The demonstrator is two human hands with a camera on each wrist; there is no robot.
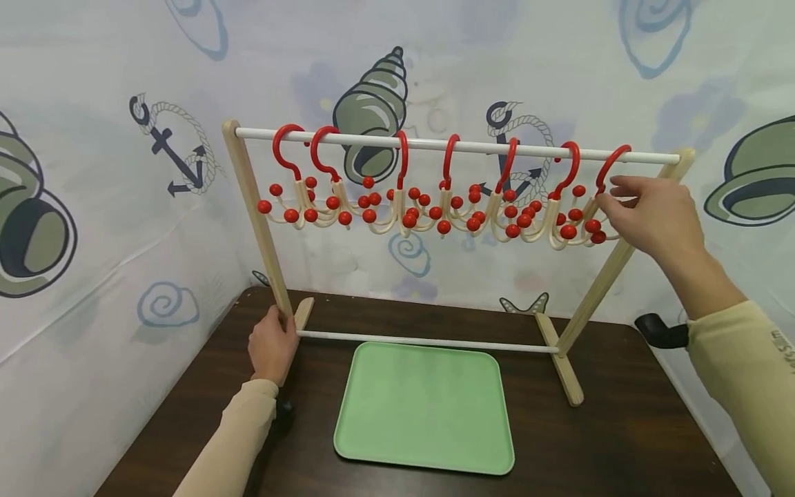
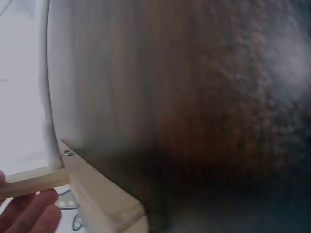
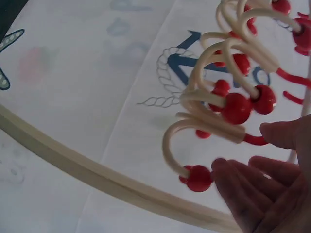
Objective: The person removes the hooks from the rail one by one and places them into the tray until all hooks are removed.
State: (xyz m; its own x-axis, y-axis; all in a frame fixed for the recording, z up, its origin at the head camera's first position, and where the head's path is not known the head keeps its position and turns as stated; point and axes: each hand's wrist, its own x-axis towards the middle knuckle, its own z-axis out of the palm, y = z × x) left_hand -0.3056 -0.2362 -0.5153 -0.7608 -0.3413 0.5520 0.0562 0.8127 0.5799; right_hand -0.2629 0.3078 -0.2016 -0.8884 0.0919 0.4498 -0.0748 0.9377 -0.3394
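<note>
My left hand (image 1: 273, 345) grips the lower part of the left wooden post (image 1: 259, 221) of a hanging rack. In the left wrist view, fingers (image 2: 34, 213) curl behind that post, near its wooden foot (image 2: 99, 194). Up at the right end of the white top rail (image 1: 416, 143), my right hand (image 1: 652, 214) is at the last red-hooked hanger (image 1: 615, 162). Its thumb touches the red hook by the neck, while the other fingers (image 3: 233, 189) stay spread apart from it. The hanger's pale curved arms end in red balls (image 3: 199, 178).
Several more such hangers (image 1: 404, 159) hang along the rail to the left. A green tray (image 1: 425, 407) lies on the dark wooden table (image 1: 621, 442), in front of the white lower bar (image 1: 428, 341). Behind stands a patterned wall covering (image 1: 435, 76).
</note>
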